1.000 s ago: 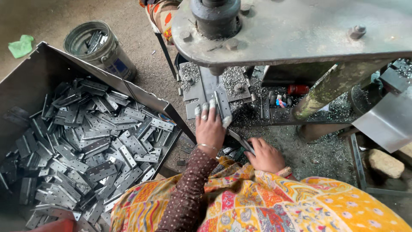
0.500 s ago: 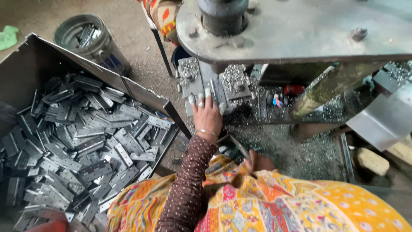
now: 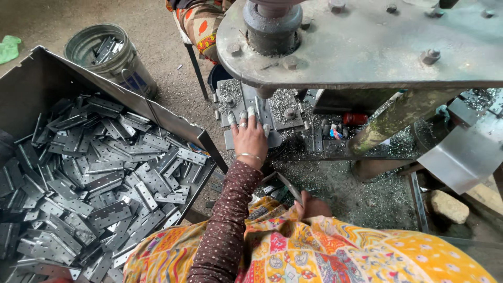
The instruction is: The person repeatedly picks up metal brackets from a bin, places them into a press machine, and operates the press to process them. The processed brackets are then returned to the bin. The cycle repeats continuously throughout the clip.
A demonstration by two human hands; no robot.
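Grey stamped-metal hinge plates (image 3: 99, 183) fill the open metal bin (image 3: 47, 73) at left. Left hand (image 3: 250, 137) lies flat, fingers spread, pressing a flat grey plate (image 3: 251, 140) on the press bed (image 3: 262, 107). Right hand (image 3: 313, 205) pinches a thin metal strip (image 3: 289, 186) near the lap.

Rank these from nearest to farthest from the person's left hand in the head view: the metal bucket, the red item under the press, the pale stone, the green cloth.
Measured from the left hand on the press bed:
1. Red item, to its right under the press.
2. Metal bucket, up and to the left.
3. Pale stone, far lower right.
4. Green cloth, at the left edge.
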